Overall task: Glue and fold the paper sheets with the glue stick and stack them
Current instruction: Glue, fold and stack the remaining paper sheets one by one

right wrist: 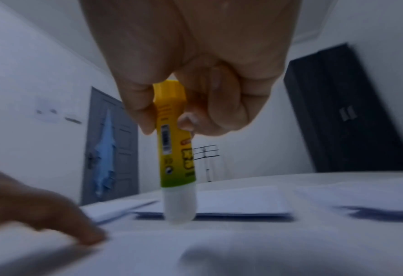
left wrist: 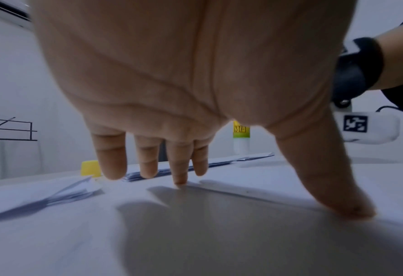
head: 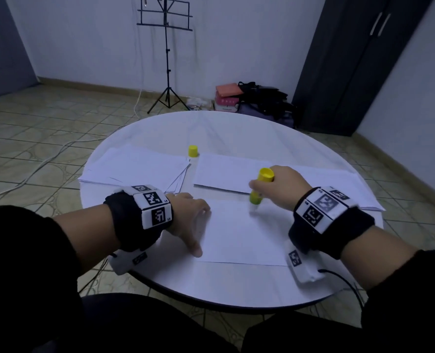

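Observation:
A white paper sheet (head: 244, 233) lies flat on the round white table (head: 211, 284) in front of me. My left hand (head: 193, 220) presses its left edge with straight, spread fingers (left wrist: 180, 175) and thumb. My right hand (head: 277, 187) grips a yellow glue stick (head: 258, 191) upright, its white glue tip (right wrist: 179, 211) down on the sheet's far part. The stick's yellow cap (head: 193, 151) stands apart at the table's middle. A fanned pile of sheets (head: 140, 166) lies at the left. A folded stack (head: 226, 171) lies behind the glue stick.
More white sheets (head: 343, 184) spread out at the right of the table. A black music stand (head: 168, 47) and bags (head: 259, 100) are on the tiled floor beyond. A dark wardrobe (head: 351, 59) stands at the back right. Cables trail over the floor at left.

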`<state>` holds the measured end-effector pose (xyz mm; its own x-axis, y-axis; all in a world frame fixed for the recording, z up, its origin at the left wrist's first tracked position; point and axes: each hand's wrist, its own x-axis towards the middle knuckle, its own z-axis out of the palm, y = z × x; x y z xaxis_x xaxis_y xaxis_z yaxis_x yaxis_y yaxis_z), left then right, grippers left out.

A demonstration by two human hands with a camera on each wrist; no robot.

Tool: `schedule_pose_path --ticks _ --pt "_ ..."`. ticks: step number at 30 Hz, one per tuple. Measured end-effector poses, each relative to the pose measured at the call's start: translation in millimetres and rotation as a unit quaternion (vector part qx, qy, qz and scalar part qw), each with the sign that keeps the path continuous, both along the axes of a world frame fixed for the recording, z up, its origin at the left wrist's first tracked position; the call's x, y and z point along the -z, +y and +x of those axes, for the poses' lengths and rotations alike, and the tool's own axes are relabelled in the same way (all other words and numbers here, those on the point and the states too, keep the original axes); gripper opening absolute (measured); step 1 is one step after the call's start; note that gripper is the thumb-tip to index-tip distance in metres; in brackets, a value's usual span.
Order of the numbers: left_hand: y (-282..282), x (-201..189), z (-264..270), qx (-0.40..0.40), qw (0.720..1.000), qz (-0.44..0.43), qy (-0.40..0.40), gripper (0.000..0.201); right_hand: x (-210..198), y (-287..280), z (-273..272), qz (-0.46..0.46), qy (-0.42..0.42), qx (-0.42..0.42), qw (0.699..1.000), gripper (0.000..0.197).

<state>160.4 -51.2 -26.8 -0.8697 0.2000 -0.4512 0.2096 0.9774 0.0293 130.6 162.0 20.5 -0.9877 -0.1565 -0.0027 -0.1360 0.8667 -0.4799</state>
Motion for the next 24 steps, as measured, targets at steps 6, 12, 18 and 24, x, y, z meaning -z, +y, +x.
schedule_pose_path --ticks 6,12,18,24 --pt "2 -2 7 -0.007 1.0 -0.019 0.002 0.12 16 -68 23 0.034 0.002 -0.126 0.991 0.036" --pt "5 -8 10 0.043 0.999 -0.014 -0.007 0.089 29 -72 40 0.061 -0.009 -0.191 0.98 0.038" --pt "18 -9 3 0.071 0.992 -0.101 0.006 0.115 12 -40 62 0.083 -0.025 -0.208 0.974 0.03" --pt "28 -16 0 0.071 0.99 -0.126 0.001 0.113 2 21 65 0.106 -0.048 -0.144 0.983 0.032"
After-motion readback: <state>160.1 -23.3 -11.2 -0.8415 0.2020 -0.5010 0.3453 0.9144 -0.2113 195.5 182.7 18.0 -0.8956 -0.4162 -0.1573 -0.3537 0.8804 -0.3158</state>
